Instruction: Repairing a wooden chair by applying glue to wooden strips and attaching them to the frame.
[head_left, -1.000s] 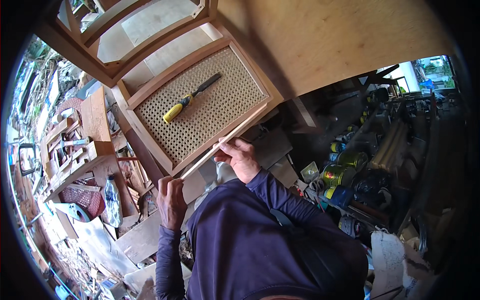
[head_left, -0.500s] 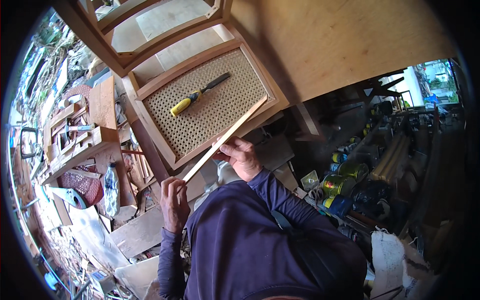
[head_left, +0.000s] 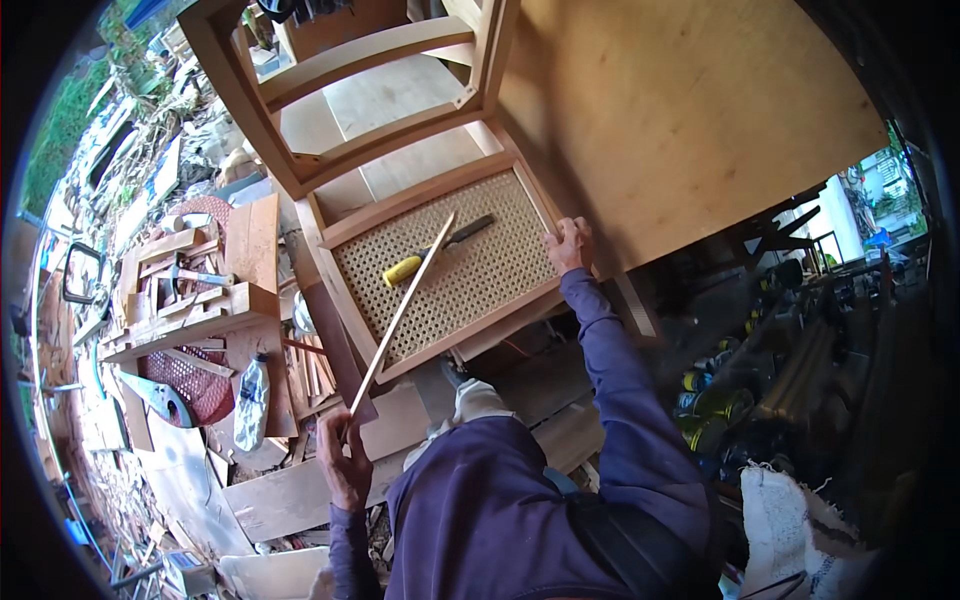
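Note:
My left hand (head_left: 345, 460) is closed around the lower end of a thin wooden strip (head_left: 398, 315). The strip slants up across the wooden chair (head_left: 335, 228), its far end over the woven cane seat panel (head_left: 490, 270). A chisel (head_left: 403, 270) with a yellow handle and dark blade lies on the cane, partly crossed by the strip. At the right side of the seat, my right hand (head_left: 571, 245) grips the seat frame's edge, fingers curled over the rail near the front corner. Part of that hand's grip is hidden from above.
A large plywood sheet (head_left: 690, 120) stands right of the chair. On the left, a wooden bench (head_left: 255, 240) carries a hammer (head_left: 200, 275) and offcuts, with a plastic bottle (head_left: 252, 400) beside it. Jars (head_left: 720, 402) fill the dark right side, above a white sack (head_left: 775, 520).
My right hand has let go of the strip and moved up and right to the seat frame. The strip now points more steeply upward, still in my left hand. The view has shifted.

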